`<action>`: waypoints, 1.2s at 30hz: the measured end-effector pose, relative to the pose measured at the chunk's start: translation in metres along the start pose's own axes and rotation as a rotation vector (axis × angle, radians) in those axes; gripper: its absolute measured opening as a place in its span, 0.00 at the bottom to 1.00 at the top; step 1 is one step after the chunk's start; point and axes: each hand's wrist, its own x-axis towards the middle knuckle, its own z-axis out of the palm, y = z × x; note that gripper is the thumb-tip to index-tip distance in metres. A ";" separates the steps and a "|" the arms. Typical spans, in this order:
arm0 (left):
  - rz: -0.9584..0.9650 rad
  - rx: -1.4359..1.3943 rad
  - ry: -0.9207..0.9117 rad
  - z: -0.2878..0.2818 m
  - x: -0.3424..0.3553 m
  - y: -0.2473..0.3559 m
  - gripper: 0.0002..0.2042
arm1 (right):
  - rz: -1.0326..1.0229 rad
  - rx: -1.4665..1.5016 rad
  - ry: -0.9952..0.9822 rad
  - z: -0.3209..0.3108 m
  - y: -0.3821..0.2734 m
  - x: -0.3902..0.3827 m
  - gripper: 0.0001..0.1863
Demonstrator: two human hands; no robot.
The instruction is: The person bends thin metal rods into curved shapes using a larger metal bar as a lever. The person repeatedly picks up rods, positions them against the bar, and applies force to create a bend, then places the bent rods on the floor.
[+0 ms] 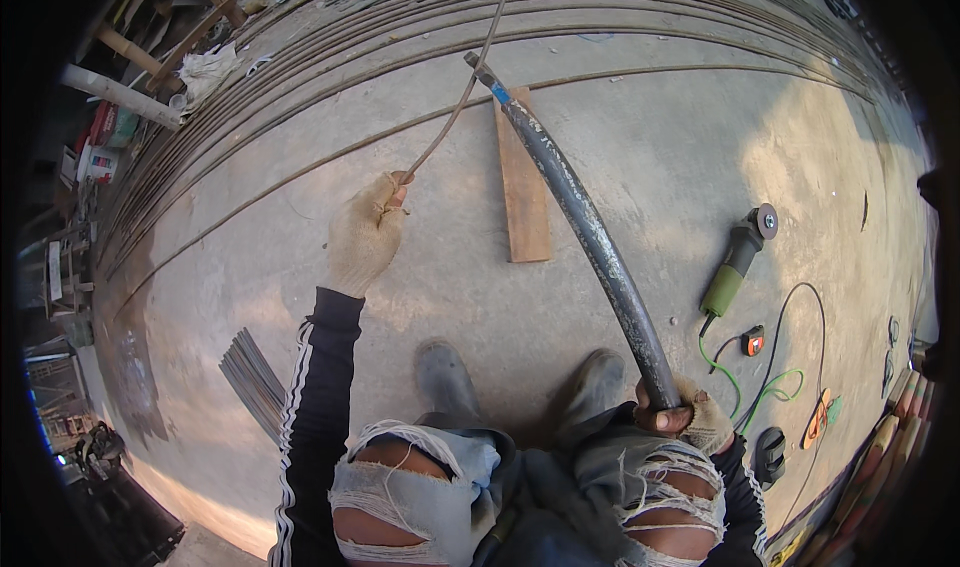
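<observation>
My left hand (372,229), in a beige knit glove, is closed round a thin steel rod (443,133) that runs up past the top edge. My gloved right hand (690,417) grips the lower end of a long, slightly curved black pipe (585,237) with scuffed paint and a blue band near its far end. That end lies close beside the rod; I cannot tell whether they touch. A wooden plank (527,229) lies on the floor under the pipe's upper part. My two boots show below, between my hands.
Long steel rods (300,173) cross the concrete floor (230,257) behind. An angle grinder (733,273), cables and an orange-black plug block (753,340) lie at right. Short flat bars (250,377) lie lower left. Timber framing (150,57), a bucket (97,163) and clutter line the left edge.
</observation>
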 end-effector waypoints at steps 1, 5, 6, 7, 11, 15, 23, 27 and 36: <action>-0.013 0.004 -0.036 -0.002 0.008 -0.004 0.15 | -0.003 0.054 -0.032 0.000 -0.001 0.001 0.23; 0.049 -0.001 -0.073 -0.005 0.039 -0.015 0.16 | -0.047 0.135 -0.108 0.003 -0.003 0.004 0.23; 0.094 -0.007 -0.064 -0.003 0.044 -0.015 0.16 | -0.054 0.137 -0.103 0.005 -0.002 0.004 0.23; 0.084 -0.001 -0.078 -0.002 0.050 -0.014 0.16 | -0.065 0.136 -0.095 0.006 -0.003 0.003 0.23; 0.061 0.049 -0.111 0.002 0.067 -0.011 0.16 | -0.046 0.132 -0.078 0.008 -0.004 0.003 0.23; 0.112 -0.005 -0.058 0.016 0.064 -0.005 0.18 | -0.067 0.138 -0.066 0.011 -0.003 0.010 0.23; -0.054 -0.069 -0.128 0.042 0.048 -0.002 0.18 | -0.070 0.104 -0.028 0.009 -0.002 0.010 0.24; 0.021 -0.068 -0.186 0.015 0.062 -0.014 0.18 | -0.064 0.108 -0.045 0.007 -0.002 0.009 0.24; 0.050 0.005 -0.040 0.032 0.051 -0.019 0.15 | -0.033 0.197 -0.088 0.006 -0.001 0.014 0.24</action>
